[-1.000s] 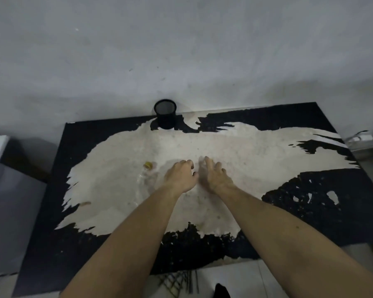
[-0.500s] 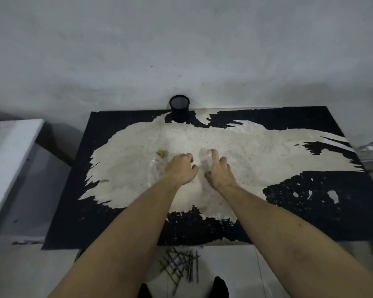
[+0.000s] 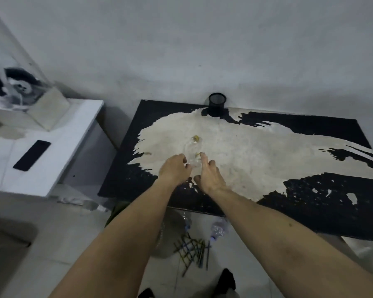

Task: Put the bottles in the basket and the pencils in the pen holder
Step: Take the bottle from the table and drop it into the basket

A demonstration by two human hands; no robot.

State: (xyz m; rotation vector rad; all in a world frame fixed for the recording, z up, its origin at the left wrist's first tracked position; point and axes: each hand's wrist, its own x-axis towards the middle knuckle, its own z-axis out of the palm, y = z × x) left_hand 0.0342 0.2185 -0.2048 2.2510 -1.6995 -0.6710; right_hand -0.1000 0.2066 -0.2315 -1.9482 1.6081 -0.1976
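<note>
We saw our left hand [image 3: 174,168] and right hand [image 3: 209,175] side by side over the worn table [image 3: 310,207], with a clear bottle [image 3: 192,150] lying between their fingertips. The left fingers [image 3: 182,159] were curled and slightly spread beside the bottle; the right fingers [image 3: 204,158] were extended, close together, against its other side. We could not tell whether either hand actually gripped it. A black mesh pen holder [image 3: 217,104] stood at the table's far edge. On the floor below lay scattered pencils [image 3: 194,250] and another bottle [image 3: 219,230].
</note>
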